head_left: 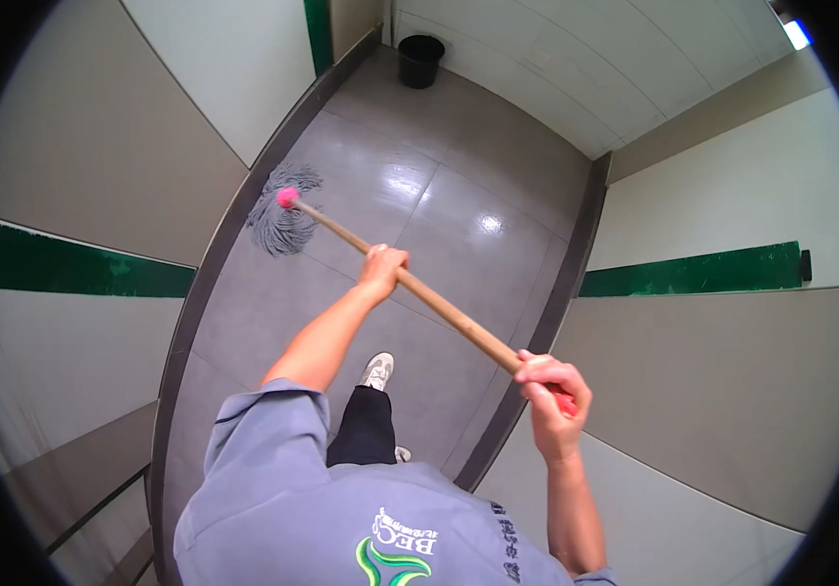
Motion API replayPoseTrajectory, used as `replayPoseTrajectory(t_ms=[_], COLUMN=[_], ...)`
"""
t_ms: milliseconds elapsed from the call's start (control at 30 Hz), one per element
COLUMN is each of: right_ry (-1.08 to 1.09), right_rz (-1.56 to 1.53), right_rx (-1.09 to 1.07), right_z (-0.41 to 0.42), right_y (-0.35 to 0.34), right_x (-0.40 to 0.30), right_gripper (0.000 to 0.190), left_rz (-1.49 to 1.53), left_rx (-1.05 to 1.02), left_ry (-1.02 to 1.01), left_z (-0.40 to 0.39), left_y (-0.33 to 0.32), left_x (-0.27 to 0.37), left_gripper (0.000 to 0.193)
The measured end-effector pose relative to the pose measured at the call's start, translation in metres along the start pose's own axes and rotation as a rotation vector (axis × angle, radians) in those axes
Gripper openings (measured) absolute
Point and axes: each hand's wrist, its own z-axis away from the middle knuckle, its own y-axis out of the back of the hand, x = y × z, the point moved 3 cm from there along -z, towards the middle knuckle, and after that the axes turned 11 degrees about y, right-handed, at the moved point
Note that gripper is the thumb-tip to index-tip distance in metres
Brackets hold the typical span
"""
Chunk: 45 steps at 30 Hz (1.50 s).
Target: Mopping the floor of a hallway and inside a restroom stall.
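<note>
A string mop with a wooden handle (456, 316) reaches across the view from lower right to upper left. My left hand (383, 272) is wrapped around the middle of the handle. Near its upper end, where a red part shows, my right hand (555, 399) grips it. The grey mop head (284, 227), joined by a pink socket (288, 197), lies spread on the grey tiled floor (361, 168), close against the left skirting.
A dark skirting (189, 308) runs along the left wall, and another (584, 220) along the right. At the far end a black bucket (420, 62) stands by the pale wall (529, 66). My light shoe (378, 370) is on the floor below the handle.
</note>
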Motion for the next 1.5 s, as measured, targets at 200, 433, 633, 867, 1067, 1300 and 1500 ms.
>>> replayPoseTrajectory(t_ms=[200, 433, 633, 867, 1067, 1300, 1500], right_ry=[-0.012, -0.082, -0.016, 0.035, -0.020, -0.036, -0.168], right_rz=[0.269, 0.561, 0.681, 0.400, 0.124, -0.100, -0.244], right_rx=[0.347, 0.615, 0.774, 0.779, 0.321, -0.148, -0.521], right_z=[0.030, 0.086, 0.122, 0.155, 0.089, 0.056, 0.103], right_y=[0.052, 0.087, 0.108, 0.195, 0.191, 0.051, -0.076], right_x=[-0.048, -0.124, -0.175, -0.231, -0.191, -0.109, -0.082], right_gripper=[0.006, 0.004, 0.010, 0.010, 0.010, 0.011, 0.007], left_rz=[0.090, 0.204, 0.304, 0.366, 0.390, 0.334, 0.256], left_rx=[-0.129, -0.287, -0.505, -0.465, -0.148, 0.389, 0.641], left_ry=[-0.235, -0.540, -0.525, -0.460, -0.156, 0.209, 0.532], left_z=[-0.037, 0.009, 0.090, 0.151, 0.176, 0.253, 0.391], left_y=[-0.070, -0.155, -0.171, -0.148, -0.099, -0.025, 0.023], left_x=[0.121, 0.276, 0.359, 0.380, 0.294, 0.117, 0.027], left_gripper=[0.003, 0.006, 0.005, 0.007, 0.005, 0.006, 0.004])
